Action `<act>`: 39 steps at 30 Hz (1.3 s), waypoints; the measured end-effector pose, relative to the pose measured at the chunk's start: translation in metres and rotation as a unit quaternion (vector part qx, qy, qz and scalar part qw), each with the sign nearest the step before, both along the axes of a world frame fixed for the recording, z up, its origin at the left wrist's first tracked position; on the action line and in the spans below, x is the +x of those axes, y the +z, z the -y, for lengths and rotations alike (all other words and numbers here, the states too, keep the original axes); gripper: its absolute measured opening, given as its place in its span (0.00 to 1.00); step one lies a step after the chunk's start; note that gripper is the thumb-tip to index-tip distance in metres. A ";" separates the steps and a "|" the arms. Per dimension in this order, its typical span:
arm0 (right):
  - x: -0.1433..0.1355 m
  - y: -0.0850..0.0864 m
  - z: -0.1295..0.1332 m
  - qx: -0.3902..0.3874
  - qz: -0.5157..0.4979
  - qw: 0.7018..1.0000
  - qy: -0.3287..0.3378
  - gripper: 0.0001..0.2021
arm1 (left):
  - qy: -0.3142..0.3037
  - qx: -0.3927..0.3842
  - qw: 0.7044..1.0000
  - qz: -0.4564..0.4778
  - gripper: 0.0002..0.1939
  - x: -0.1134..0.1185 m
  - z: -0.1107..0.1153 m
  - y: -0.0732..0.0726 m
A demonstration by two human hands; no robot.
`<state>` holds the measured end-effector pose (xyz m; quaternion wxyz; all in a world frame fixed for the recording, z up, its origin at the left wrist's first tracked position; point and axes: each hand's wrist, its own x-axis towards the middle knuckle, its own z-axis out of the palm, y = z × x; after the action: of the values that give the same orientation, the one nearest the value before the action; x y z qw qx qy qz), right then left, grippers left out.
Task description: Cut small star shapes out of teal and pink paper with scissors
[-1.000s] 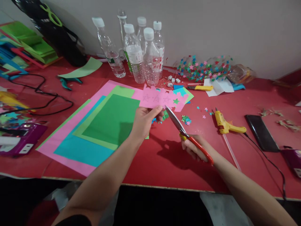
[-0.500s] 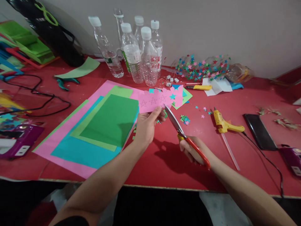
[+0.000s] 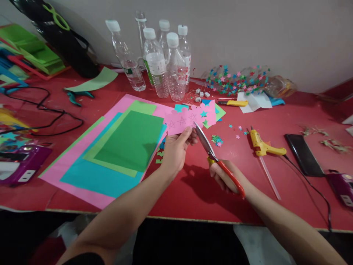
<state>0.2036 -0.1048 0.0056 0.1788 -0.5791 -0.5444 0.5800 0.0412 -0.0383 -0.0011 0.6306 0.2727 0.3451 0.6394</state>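
Observation:
My left hand [image 3: 178, 149] pinches the lower edge of a strip of pink paper [image 3: 176, 126] between thumb and fingers. Several stars are drawn in pencil along the strip, and its upper edge is jagged from cuts. My right hand [image 3: 224, 175] is wrapped round the handles of a pair of scissors [image 3: 205, 141] with red and yellow grips. Their blade tips touch or nearly touch the strip by the rightmost drawn star. Small cut-out stars [image 3: 217, 140] lie in a pile just beyond the scissors.
Coloured paper sheets [image 3: 129, 141] are stacked at left. Plastic bottles [image 3: 176, 70] stand by the wall. A utility knife [image 3: 234, 103], a yellow glue gun [image 3: 259, 143] and a phone [image 3: 305, 154] lie at right. A bottle covered in stars [image 3: 238, 81] lies at the back.
My left hand has shifted slightly right and down with the pink strip, which is tilted a little differently. The scissors have moved only slightly.

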 end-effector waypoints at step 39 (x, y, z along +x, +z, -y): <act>-0.003 0.004 0.017 0.331 0.411 0.819 0.226 0.12 | -0.027 -0.003 0.992 -0.120 0.11 -0.001 -0.009 -0.001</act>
<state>0.2002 -0.1217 0.0095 -0.0168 -0.5306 -0.8419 0.0971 0.0398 -0.0293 -0.0019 0.6030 0.3545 0.4127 0.5834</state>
